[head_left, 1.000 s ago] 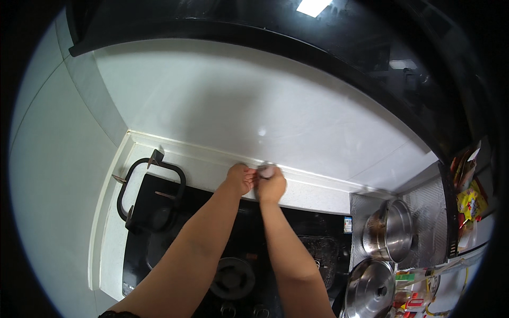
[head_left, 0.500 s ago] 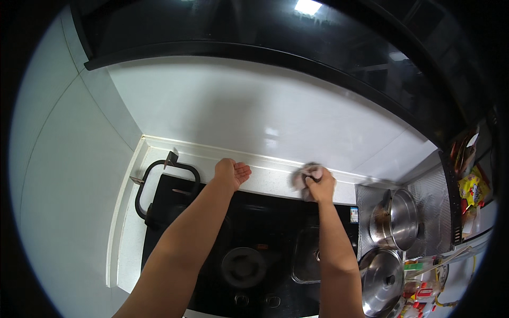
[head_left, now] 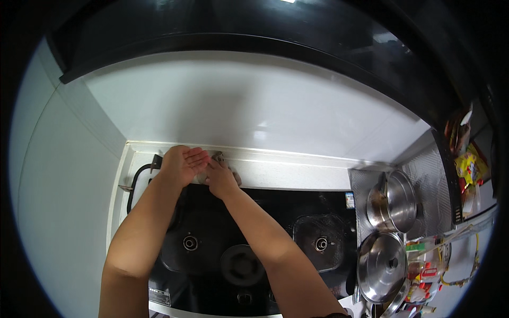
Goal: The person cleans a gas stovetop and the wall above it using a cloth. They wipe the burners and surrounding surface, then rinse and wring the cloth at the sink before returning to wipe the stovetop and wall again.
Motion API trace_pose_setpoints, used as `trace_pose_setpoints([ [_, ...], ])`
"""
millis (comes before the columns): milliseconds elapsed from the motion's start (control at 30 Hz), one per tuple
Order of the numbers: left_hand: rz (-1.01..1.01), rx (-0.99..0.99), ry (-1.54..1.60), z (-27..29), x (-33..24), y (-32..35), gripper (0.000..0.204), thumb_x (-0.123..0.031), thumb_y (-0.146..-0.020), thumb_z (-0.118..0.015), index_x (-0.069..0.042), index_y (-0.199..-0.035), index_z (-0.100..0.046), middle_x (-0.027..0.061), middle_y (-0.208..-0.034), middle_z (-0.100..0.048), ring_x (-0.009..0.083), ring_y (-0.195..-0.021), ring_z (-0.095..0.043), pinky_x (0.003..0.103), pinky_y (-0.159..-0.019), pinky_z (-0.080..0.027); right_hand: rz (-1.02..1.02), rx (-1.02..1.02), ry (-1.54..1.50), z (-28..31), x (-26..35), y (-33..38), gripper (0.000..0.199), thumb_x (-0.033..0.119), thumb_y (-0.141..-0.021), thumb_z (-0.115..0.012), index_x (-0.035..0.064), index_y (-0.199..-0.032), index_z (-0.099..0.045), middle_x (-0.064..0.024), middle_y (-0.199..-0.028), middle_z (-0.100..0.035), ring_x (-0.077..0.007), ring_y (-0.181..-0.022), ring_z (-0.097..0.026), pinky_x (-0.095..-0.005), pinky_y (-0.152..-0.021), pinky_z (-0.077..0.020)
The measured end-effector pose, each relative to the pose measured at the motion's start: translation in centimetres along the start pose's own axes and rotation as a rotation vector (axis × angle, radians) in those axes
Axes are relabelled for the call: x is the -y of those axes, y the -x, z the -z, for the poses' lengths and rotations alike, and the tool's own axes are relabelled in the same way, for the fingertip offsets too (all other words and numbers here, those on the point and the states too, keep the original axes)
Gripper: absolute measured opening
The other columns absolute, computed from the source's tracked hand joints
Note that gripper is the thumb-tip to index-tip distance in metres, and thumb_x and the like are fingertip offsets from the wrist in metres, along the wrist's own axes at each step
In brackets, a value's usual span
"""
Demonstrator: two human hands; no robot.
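Observation:
My right hand (head_left: 221,181) presses a greyish crumpled cloth (head_left: 236,178) onto the white ledge (head_left: 286,174) behind the black gas stove (head_left: 275,204). Much of the cloth is hidden under that hand. Beside it, at the left, my left hand (head_left: 183,163) is open and slightly cupped, palm turned up, with nothing visible in it. Its fingertips are close to the right hand's fingers; whether they touch I cannot tell. Both forearms reach across the stove.
A black hose-like loop (head_left: 133,185) stands at the left corner, partly behind my left arm. At the right are a steel pot (head_left: 398,204), a steel lid (head_left: 379,267) and several bottles (head_left: 427,273). A black range hood (head_left: 222,41) overhangs the pale wall.
My right hand has slid the cloth left along the ledge until it is beside my left hand. The left hand has shifted left too, and the view has moved slightly.

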State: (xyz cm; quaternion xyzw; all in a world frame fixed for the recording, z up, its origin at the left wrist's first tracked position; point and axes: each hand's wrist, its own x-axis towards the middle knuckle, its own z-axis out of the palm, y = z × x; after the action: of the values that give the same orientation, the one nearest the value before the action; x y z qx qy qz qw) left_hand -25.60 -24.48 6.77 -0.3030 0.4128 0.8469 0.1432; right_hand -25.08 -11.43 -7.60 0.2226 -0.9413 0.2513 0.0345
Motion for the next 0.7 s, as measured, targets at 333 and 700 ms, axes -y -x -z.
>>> trace_pose_setpoints([
  [333, 0.083, 0.061, -0.037, -1.9, 1.9, 2.3, 0.033, -0.013, -0.091, -0.039, 0.012, -0.106, -0.055, 0.0272, -0.109, -0.061, 0.0404, -0.108, -0.058, 0.047, -0.097, -0.047, -0.434, -0.016, 0.456, 15.9, -19.5, 15.2, 0.044, 0.015, -0.071, -0.072, 0.0269, -0.113, -0.063, -0.0031, -0.115, -0.062, -0.0326, -0.103, -0.056, -0.0457, -0.086, -0.0482],
  [700, 0.04, 0.114, -0.05, 0.3, -1.6, 4.8, 0.033, -0.013, -0.092, -0.039, 0.012, -0.105, -0.056, 0.027, -0.11, -0.061, 0.0398, -0.108, -0.059, 0.047, -0.097, -0.048, -0.11, 0.118, 0.223, 16.4, -18.2, 11.8, 0.037, 0.004, -0.06, -0.075, 0.0098, -0.095, -0.067, -0.0123, -0.096, -0.068, -0.0351, -0.094, -0.062, -0.0442, -0.083, -0.0504],
])
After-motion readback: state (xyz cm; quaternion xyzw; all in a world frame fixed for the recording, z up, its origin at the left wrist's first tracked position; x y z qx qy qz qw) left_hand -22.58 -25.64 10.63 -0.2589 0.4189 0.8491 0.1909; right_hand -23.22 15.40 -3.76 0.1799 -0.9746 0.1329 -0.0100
